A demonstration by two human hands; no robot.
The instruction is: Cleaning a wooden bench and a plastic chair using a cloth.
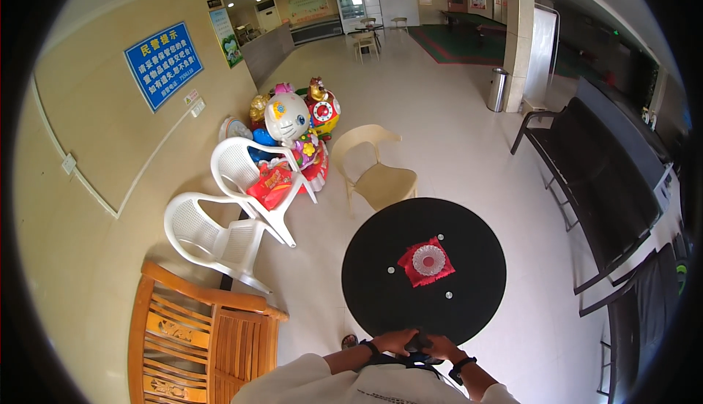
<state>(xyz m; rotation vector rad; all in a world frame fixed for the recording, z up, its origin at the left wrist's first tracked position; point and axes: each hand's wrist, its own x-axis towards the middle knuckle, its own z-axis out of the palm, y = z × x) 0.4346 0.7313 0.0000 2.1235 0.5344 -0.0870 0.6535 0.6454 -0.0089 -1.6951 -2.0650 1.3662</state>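
Note:
My left hand (pixel 396 342) and my right hand (pixel 442 348) meet close to my body at the near edge of a round black table (pixel 373 299). Between them is a small dark object (pixel 419 342), with the fingers of both hands around it. Its kind is too dark to make out. On the tabletop, a clear ribbed glass dish (pixel 422 251) rests on a red cloth (pixel 416 279). Small round metal discs (pixel 448 295) show around the cloth on the tabletop.
A beige chair (pixel 385 182) stands beyond the table. To the left are a slatted wooden bench (pixel 241 343), white plastic armchairs (pixel 241 239), one bearing a red bag (pixel 270 185), and kiddie rides (pixel 288 118). Dark benches (pixel 598 184) line the right, near a metal bin (pixel 497 91).

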